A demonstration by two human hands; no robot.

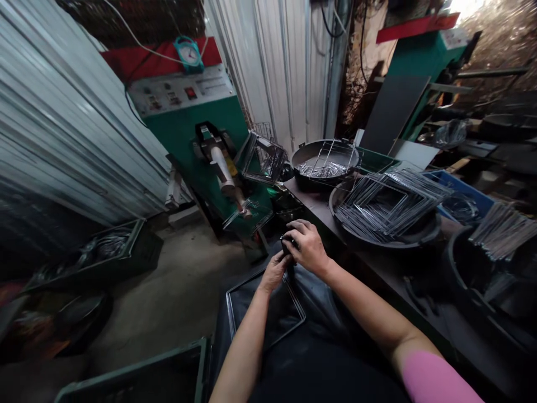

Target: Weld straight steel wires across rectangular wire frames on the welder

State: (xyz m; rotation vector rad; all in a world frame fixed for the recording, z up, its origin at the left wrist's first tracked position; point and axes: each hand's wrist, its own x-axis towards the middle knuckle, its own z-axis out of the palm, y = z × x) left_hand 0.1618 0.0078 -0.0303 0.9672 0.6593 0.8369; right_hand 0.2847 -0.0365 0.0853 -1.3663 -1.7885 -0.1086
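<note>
My left hand (274,272) and my right hand (309,247) meet in front of my body. Their fingers close around a small dark object (288,246), mostly covered, whose kind I cannot make out. Below them, a rectangular metal wire frame (300,309) rests on my dark-covered lap, with my left forearm crossing over it. Just beyond the hands stands a green machine (168,131) with a wire piece (255,217) at its lower working end.
On the right, a bench holds a basin (388,243) heaped with wire frames (390,196), a pan (298,159) of small metal pieces, and another basin (457,268) with wire rods. Green crates (138,235) stand on the floor at left. More frames (264,157) hang beside the machine.
</note>
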